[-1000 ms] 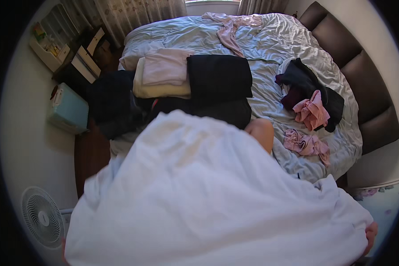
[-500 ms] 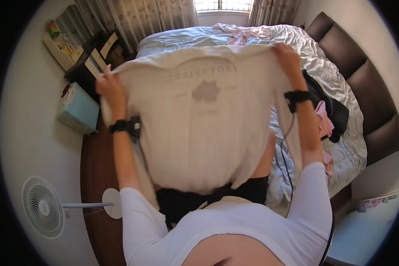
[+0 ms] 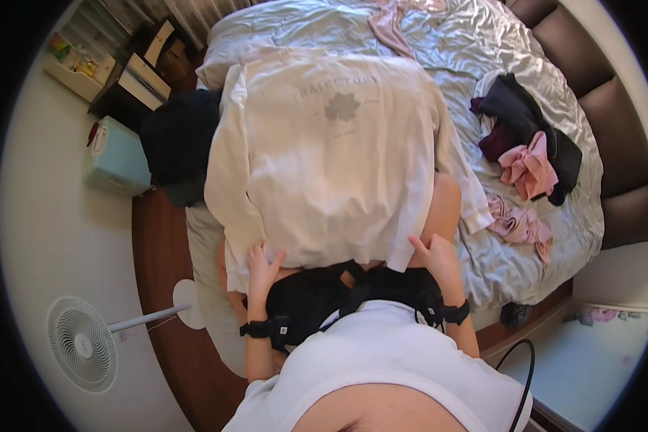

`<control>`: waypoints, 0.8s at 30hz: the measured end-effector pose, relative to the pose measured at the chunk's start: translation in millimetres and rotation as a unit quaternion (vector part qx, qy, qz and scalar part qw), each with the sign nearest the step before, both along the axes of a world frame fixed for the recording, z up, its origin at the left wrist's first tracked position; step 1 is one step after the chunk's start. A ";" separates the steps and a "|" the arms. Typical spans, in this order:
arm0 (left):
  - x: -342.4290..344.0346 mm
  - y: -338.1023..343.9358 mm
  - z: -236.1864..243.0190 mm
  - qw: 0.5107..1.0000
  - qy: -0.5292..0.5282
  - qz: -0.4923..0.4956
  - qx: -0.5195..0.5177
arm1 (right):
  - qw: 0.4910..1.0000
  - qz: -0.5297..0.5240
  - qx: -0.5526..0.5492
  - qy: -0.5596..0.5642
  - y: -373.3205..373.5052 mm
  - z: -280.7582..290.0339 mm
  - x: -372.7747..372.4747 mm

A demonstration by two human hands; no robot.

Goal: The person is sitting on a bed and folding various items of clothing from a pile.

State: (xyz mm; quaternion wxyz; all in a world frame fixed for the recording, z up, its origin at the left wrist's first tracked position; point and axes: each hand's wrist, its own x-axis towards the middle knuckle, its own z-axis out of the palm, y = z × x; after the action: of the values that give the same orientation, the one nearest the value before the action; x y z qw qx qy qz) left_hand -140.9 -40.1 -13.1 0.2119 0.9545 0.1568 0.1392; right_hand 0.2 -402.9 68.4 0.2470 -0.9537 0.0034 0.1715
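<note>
A white long-sleeved shirt [image 3: 331, 158] with a grey print lies spread flat on the bed, front up, sleeves hanging down either side. My left hand [image 3: 263, 263] pinches its bottom hem at the left corner. At the right corner of the hem, my right hand [image 3: 433, 253] grips the fabric. Both wrists wear black bands. The shirt covers a stack of folded clothes beneath it.
The bed has a pale grey-blue sheet [image 3: 554, 237]. On its right lie a black garment [image 3: 525, 122] and pink pieces [image 3: 529, 169]. A dark garment [image 3: 176, 144] hangs off the bed's left side. A white standing fan [image 3: 83, 345] and a light blue box [image 3: 115, 158] sit on the floor left.
The shirt was held up in the air by its shoulders half a second ago; now it lies flat on the bed, and both hands have moved down to its bottom hem.
</note>
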 end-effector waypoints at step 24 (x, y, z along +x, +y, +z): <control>7.3 -19.5 67.5 0.759 0.012 0.179 -0.626 | 0.922 -0.214 0.311 0.082 -120.6 -0.2 6.5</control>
State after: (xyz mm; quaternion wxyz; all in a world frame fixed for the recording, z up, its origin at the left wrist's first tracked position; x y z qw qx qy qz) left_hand -133.6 -59.6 54.4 0.7314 0.5654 0.3798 0.0344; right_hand 6.7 -523.5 68.2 0.5605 -0.7881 0.1745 0.1849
